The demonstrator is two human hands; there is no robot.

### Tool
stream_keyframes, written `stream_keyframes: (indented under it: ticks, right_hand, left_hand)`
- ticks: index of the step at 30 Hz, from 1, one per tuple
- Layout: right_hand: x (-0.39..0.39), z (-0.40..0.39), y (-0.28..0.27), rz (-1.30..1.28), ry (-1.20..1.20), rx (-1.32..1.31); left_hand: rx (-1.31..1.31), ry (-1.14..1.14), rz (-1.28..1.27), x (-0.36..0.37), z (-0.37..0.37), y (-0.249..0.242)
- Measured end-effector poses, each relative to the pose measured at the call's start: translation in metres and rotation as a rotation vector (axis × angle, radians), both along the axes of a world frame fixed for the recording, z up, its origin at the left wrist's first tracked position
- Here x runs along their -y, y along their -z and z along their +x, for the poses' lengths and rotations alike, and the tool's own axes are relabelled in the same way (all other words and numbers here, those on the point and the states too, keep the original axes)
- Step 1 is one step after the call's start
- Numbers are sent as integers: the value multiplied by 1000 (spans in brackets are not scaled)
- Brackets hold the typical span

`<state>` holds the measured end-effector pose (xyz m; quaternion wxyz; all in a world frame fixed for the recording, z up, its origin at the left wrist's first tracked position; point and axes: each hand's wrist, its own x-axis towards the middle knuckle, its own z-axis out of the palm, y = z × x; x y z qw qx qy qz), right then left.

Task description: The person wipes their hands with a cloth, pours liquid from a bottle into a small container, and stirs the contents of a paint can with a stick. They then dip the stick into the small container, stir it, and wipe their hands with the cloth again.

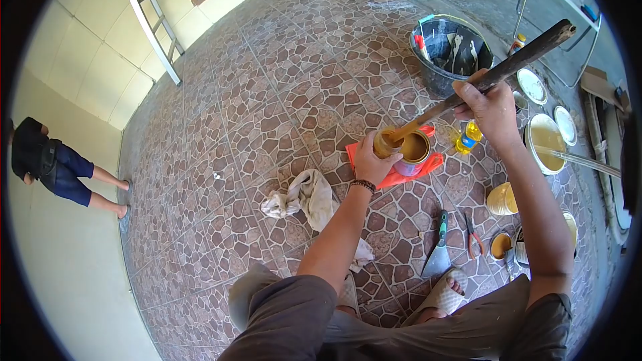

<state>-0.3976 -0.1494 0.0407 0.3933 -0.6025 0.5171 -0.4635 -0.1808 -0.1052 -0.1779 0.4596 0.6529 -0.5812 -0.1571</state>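
Observation:
My left hand (374,160) is wrapped round a small jar (386,142) with yellow-brown paint in it. In my right hand (491,110) is a long wooden stick (508,67), tilted, its paint-coated lower end at the mouth of the jar. Beside the jar stands an open paint can (416,148) with brown-yellow paint, on a red plastic bag (435,162). A bottle of yellow liquid (469,138) stands to the right of the can. A crumpled whitish cloth (311,197) lies left of my left forearm.
A black bucket (438,80) stands beyond my hands. A paint bucket (545,140) and a yellowish tub (501,199) stand at right. Near my feet lie a scraper (439,257) and pliers (473,237). A ladder (148,27) and a person (57,164) are at left.

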Motion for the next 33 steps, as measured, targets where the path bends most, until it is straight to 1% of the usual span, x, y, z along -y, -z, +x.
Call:
stream_keyframes:
  ticks: [5,7,9,10,11,13,16,20,23,25,28,33]
  right_hand:
    - [5,-2,4,21,-4,15]
    - [6,-3,9,-21,-12,-32]
    - [5,-3,5,-11,-14,-86]
    - [4,-4,3,-17,-28,-126]
    - [5,-6,7,4,-31,-138]
    - [8,-5,12,-53,-40,-16]
    - [5,-4,11,-32,-53,-54]
    - [5,-3,9,-22,-36,-129]
    - [4,-2,10,-33,-45,-98]
    - [4,-1,9,-39,-45,-52]
    - [3,1,8,-33,-50,-99]
    - [6,-3,8,-51,-38,-114]
  left_hand:
    - [-34,9,-25,3,2,5]
    - [-41,13,3,2,1,2]
    - [-109,34,-34,1,-1,0]
    - [-128,34,-8,1,-2,0]
    - [-107,42,-13,2,-1,0]
    - [-79,43,-18,1,3,-1]
    - [-84,18,-12,-2,-2,-6]
    - [-132,57,6,0,-1,-8]
    - [-180,70,2,-1,0,-8]
    - [-116,65,19,-1,0,-10]
    - [-117,53,51,-4,-1,-17]
    - [-126,47,50,-2,1,-8]
